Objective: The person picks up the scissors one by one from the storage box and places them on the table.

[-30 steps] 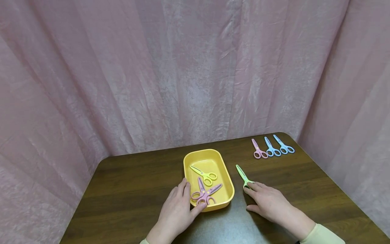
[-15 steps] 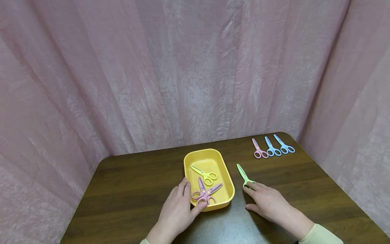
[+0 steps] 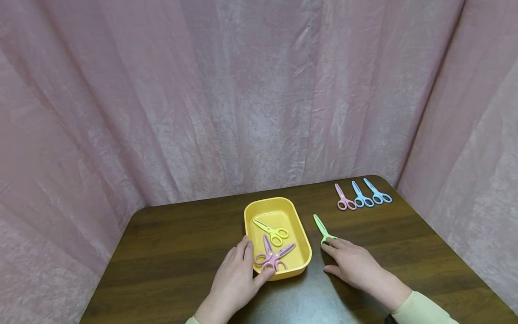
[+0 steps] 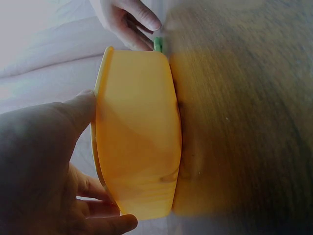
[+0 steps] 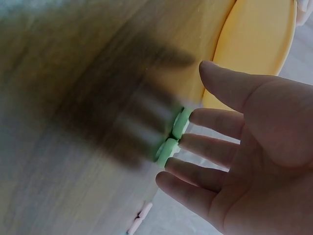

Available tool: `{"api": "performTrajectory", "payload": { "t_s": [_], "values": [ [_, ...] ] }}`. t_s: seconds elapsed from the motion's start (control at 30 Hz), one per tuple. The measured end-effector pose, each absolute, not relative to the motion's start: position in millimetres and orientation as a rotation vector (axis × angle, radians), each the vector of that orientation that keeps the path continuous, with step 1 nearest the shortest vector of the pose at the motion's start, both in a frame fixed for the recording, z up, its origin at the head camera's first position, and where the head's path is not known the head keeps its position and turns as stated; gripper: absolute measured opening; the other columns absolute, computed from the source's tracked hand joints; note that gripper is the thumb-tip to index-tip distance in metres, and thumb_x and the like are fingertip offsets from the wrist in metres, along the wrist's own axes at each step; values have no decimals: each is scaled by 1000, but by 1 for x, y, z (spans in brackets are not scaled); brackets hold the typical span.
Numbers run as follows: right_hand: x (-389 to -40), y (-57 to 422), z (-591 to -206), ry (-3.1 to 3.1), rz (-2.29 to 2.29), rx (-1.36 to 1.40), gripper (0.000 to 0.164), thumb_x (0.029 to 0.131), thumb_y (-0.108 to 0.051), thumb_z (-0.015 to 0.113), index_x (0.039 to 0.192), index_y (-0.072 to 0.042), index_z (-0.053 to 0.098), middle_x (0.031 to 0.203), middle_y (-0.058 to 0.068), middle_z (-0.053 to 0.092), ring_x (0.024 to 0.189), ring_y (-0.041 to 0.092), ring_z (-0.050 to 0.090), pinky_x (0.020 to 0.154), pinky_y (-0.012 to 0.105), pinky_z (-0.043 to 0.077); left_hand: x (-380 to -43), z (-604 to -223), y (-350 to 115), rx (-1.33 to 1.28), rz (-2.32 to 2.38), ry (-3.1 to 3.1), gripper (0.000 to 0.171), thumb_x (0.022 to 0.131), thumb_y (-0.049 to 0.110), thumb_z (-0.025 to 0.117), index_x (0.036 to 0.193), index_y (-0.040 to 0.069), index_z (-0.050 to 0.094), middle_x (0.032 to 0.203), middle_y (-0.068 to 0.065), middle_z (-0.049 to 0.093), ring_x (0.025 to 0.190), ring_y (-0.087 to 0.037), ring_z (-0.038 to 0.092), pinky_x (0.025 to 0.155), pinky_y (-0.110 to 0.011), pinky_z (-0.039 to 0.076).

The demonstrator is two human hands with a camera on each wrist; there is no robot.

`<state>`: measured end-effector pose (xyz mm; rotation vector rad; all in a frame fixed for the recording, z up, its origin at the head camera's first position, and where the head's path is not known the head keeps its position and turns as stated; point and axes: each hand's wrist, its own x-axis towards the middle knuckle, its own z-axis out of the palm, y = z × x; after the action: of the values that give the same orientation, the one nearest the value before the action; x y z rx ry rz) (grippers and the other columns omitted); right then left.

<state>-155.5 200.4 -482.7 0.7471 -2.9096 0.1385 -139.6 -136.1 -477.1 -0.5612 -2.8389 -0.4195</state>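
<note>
A yellow tray (image 3: 300, 261) holds yellow scissors (image 3: 273, 232) and what look like two pink scissors (image 3: 276, 256), overlapping. My left hand (image 3: 236, 276) holds the tray's near left corner, thumb on the near rim and fingers at the left side. In the left wrist view it spans the tray's wall (image 4: 139, 122). Right of the tray, green scissors (image 3: 322, 228) lie flat with blades pointing away. The fingertips of my right hand (image 3: 356, 263) touch their handles. In the right wrist view its fingers extend nearly straight against the green handle loops (image 5: 184, 121), thumb apart.
At the far right of the dark wooden table (image 3: 182, 247), pink scissors (image 3: 341, 196) and two blue scissors (image 3: 359, 193) lie in a row, blades pointing away. Pink curtains (image 3: 251, 112) hang behind the table and at its sides.
My right hand has moved slightly forward, and the green scissors have slid a little away with it. The left hand and the tray have not visibly moved.
</note>
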Motion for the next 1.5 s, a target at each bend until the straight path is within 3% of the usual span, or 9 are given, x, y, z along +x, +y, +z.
{"api": "performTrajectory", "payload": {
  "t_s": [1.5],
  "values": [
    [-203, 196, -479, -2928, 157, 778, 54, 97, -30, 86, 139, 1, 72, 142, 25, 69, 131, 47, 67, 108, 59, 55, -139, -479, -137, -568, -421, -2847, 92, 101, 66, 71, 154, -7, 54, 160, -26, 51, 139, -45, 58, 114, -55, 52]
  ]
}}
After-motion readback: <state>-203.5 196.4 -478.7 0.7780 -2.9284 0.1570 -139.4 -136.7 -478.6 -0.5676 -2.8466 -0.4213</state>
